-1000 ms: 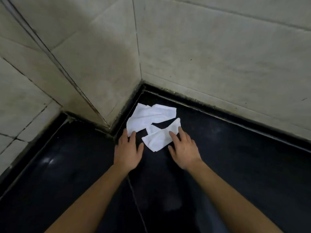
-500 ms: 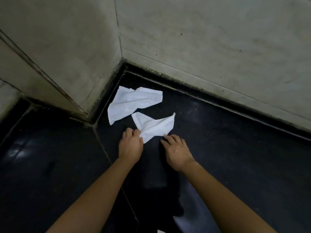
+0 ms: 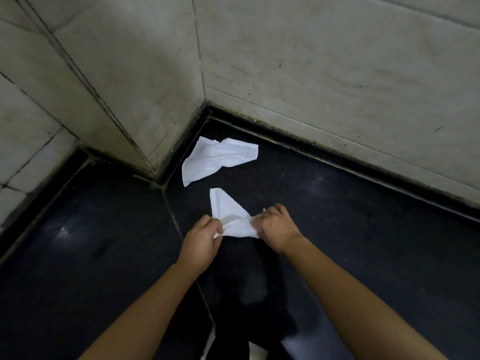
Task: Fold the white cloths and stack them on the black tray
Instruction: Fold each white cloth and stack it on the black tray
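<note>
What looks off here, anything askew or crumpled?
The far cloth lies crumpled by the wall corner. The near cloth, pinched by the left hand and right hand, forms a lopsided triangle, not a neat fold.

Left hand (image 3: 201,236) and right hand (image 3: 275,227), close together, each pinch the cloth (image 3: 226,207).

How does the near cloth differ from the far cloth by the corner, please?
The near cloth is gripped by the left hand and right hand; the far cloth lies untouched. The near cloth tapers to a point; the far cloth is spread wider and crumpled. Both are white.
</note>
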`<state>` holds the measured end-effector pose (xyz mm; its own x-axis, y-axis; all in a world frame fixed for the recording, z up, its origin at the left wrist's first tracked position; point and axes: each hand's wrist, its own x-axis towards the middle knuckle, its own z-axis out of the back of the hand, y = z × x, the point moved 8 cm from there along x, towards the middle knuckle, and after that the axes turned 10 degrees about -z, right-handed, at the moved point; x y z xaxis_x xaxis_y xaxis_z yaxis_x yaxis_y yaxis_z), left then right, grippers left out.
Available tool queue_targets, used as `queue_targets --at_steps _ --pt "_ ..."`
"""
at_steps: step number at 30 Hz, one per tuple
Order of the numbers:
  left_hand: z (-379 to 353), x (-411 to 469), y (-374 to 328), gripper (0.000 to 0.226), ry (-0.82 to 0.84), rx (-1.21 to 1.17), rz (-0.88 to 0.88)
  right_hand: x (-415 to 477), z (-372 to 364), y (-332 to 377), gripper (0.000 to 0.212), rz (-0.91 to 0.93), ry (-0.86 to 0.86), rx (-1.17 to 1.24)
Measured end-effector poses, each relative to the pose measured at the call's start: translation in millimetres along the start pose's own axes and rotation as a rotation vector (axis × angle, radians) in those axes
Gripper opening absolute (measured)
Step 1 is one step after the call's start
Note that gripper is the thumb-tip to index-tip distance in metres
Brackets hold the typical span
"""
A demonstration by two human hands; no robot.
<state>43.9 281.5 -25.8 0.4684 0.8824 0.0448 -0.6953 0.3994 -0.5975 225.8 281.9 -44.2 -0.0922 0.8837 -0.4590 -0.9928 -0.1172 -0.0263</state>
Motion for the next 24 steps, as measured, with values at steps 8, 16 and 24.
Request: queue_targets --at_steps 8,16,24 --pt "41.2 -9.7 -34.5 0.017 -0.122 -0.003 0.062 -58.6 -8.9 -37.7 0.037 -0.1 0.078 0.037" --pt "80.4 3.3 -121.3 0.022 -0.243 0.102 -0.09 -115.9 16.4 -74.2 0.029 -0.155 0.136 0.268" --pt "96.3 -9.9 -191.3 0.012 -0.327 0.067 -0.163 -144.4 40.8 -109.0 0.052 -0.35 -0.158 0.716"
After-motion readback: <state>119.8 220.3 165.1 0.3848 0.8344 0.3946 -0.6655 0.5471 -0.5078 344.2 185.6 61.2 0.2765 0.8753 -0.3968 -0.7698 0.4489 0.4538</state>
